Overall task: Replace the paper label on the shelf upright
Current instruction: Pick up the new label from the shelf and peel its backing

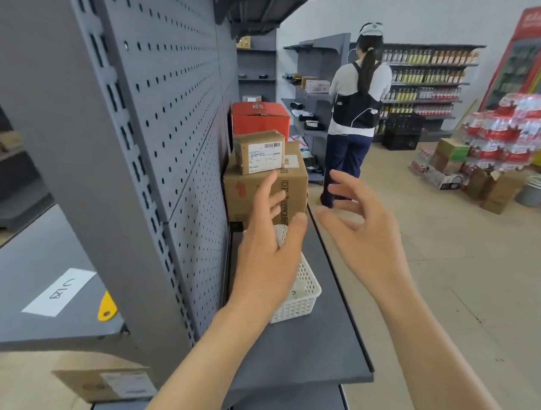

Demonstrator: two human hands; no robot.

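Observation:
A grey slotted shelf upright (88, 126) runs down the left of the view. A white paper label (59, 291) with handwritten marks lies flat on the grey shelf to its left. My left hand (270, 245) hovers with fingers spread over a white plastic basket (302, 292) on the right-hand shelf (324, 342). My right hand (364, 235) is open beside it, above the shelf's front edge, holding nothing.
A yellow tag (106, 306) lies by the upright. Cardboard boxes (264, 185) and a red box (259, 118) are stacked behind the basket. A person (355, 115) stands in the aisle. Bottled water packs (505, 132) and cartons sit at right.

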